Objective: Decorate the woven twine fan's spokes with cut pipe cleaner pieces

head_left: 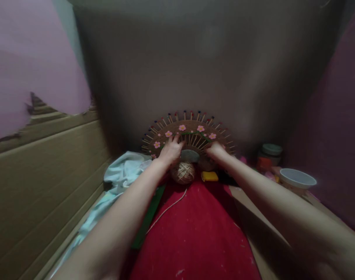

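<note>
A brown half-round decorative fan (192,124) stands upright in front of me, with pink flowers, a green strip and thin stick ribs. Red- and blue-tipped matchsticks stick out around its rim. My left hand (172,151) rests against its front left of centre, fingers apart. On the right, my right hand (216,151) has its fingers curled at the ribs near the inner edge; the fingertips are partly hidden. Below the fan's grey half-round centre (190,156) lies a ball of twine (183,172); its loose end (168,208) trails toward me over red cloth.
Red cloth (195,233) covers the surface before me. A yellow folded piece (209,176) lies right of the twine. Pale blue cloth (126,171) and a green strip (150,217) are at left. A white-lidded tub (297,177) and a jar (271,151) stand right. Cardboard (49,186) walls the left.
</note>
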`<action>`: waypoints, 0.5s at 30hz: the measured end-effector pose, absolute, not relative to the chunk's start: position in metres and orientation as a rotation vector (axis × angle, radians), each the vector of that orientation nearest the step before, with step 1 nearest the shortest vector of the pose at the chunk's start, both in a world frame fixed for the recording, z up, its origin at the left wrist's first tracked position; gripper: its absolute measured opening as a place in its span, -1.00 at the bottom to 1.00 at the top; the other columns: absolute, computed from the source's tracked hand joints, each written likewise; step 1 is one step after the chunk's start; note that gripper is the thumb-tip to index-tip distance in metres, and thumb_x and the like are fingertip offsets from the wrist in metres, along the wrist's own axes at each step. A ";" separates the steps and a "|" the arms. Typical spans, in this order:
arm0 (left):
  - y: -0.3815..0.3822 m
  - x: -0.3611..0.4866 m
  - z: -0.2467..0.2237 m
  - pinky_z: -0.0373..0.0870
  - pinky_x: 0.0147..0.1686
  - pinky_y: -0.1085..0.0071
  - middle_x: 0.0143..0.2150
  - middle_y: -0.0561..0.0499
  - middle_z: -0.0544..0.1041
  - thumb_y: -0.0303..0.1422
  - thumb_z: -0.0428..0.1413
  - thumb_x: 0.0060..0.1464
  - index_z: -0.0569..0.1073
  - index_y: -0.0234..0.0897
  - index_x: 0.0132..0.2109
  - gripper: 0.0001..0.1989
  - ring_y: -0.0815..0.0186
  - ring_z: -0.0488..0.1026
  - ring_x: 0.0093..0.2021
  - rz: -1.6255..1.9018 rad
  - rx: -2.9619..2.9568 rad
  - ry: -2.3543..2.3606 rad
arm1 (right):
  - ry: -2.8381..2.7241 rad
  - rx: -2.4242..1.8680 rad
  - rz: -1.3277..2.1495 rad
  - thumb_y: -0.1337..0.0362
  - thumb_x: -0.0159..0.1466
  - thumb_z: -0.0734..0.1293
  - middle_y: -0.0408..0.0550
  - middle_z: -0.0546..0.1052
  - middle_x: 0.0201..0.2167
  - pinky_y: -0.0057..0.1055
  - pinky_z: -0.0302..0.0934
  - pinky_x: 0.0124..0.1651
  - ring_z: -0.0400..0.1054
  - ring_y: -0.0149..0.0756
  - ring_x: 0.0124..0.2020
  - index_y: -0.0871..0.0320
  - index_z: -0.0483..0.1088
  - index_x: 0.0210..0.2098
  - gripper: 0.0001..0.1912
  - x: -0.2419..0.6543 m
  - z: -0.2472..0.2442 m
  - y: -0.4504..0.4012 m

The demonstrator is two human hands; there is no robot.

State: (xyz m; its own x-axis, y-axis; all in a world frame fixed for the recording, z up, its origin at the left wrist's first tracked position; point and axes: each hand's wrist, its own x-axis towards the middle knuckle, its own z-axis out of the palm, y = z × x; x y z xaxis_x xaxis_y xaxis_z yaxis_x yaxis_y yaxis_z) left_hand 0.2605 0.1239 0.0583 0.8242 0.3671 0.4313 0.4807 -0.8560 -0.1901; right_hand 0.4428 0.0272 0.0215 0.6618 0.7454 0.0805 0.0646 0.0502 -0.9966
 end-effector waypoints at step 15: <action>0.112 0.211 0.071 0.18 0.15 0.17 0.11 -0.18 0.32 -0.40 0.09 0.05 0.50 -0.29 -0.03 -0.68 0.06 0.20 0.15 -0.690 -2.760 -0.819 | -0.450 -1.387 0.224 0.42 0.20 0.27 -0.10 0.46 -0.40 -0.50 0.24 -0.50 0.34 -0.44 -0.50 0.24 0.38 -0.19 -0.83 0.443 0.082 -0.050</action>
State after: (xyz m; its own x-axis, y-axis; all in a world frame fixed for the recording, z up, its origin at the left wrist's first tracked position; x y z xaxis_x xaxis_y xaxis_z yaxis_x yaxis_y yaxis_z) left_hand 0.2112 0.1125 0.0714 0.7403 0.4698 0.4808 0.5536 -0.8319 -0.0395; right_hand 0.4431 -0.0501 0.0816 0.8951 0.4104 0.1741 0.1079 0.1793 -0.9779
